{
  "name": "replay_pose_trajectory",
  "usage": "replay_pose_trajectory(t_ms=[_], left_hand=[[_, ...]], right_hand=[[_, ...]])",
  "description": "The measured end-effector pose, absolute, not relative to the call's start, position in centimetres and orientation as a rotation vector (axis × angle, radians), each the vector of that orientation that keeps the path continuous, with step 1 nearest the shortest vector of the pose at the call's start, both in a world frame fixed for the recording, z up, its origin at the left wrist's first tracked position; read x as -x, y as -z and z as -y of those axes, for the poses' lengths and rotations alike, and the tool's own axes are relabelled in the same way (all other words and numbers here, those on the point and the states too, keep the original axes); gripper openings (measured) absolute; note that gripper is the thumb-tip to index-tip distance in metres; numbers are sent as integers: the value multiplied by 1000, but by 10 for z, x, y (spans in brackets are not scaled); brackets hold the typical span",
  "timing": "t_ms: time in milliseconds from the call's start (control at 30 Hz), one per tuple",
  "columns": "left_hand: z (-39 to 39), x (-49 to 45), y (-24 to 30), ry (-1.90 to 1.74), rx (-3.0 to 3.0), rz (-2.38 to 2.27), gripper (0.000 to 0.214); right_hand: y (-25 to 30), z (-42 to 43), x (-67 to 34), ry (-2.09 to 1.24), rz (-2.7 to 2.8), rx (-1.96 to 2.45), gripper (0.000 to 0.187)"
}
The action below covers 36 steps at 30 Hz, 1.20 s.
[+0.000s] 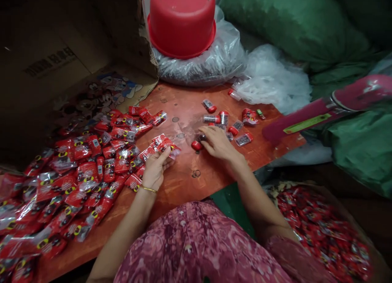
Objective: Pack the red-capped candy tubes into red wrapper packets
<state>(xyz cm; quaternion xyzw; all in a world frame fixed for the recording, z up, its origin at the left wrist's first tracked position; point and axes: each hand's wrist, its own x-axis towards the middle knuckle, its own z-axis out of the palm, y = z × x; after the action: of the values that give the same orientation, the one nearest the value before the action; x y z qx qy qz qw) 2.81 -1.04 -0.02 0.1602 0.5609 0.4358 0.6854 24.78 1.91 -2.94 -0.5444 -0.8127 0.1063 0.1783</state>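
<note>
My left hand (155, 170), with a gold bangle at the wrist, is closed on a small red printed plastic packet (163, 141), pinched under the thumb. More red packets lie just behind and beside those fingers. My right hand (219, 143) reaches over the orange tabletop (183, 189), its fingers bent round a small red-capped container (197, 145) with a dark body; the fingers partly cover it. Several clear containers with red caps (236, 127) and dark contents lie beyond and to the right of this hand. Among them is a red packet (249, 116).
A large pile of filled red packets (88, 172) spreads across the left, against an open cardboard box (76, 74). An upturned red basin (183, 21) sits on a clear plastic bag (202, 68). At right are a pink pole (306, 117), green sacks (294, 21) and a heap of red packets (324, 234).
</note>
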Motion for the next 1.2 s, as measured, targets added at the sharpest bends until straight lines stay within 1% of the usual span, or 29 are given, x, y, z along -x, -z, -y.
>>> replay_pose_trajectory(t_ms=[133,233,300,433,500,600,700,867,1033,1100,1200], left_hand=[[9,-30,0,-952,-328,-1219,39],[9,-27,1,-954,-301,-1214,35],[10,-26,1,-952,-297,-1220,34],[13,-28,2,-936,-351,-1229,40],[16,-31,1,-926,-392,-1231,42],[19,-33,-1,-905,-445,-1239,43],[22,-33,0,-949,-497,-1252,39],[23,-34,6,-1019,-554,-1231,33],[28,-47,10,-1055,-507,-1191,33],[31,-51,10,-1054,-479,-1133,35],[32,-51,9,-1084,-485,-1057,37]], right_hand=[[33,-28,-255,-294,2471,1613,35],[41,-17,-248,-308,2353,1648,30],[45,-1,-241,-430,2152,1621,30],[40,35,-222,-838,1756,1393,26],[31,46,-211,-913,1682,1324,23],[18,50,-201,-925,1650,1310,18],[14,47,-196,-960,1598,1319,17],[22,47,-186,-1021,1466,1331,19],[31,45,-170,-1189,1211,1296,25],[31,41,-166,-1148,1153,1320,25],[29,35,-165,-1008,1225,1335,20]])
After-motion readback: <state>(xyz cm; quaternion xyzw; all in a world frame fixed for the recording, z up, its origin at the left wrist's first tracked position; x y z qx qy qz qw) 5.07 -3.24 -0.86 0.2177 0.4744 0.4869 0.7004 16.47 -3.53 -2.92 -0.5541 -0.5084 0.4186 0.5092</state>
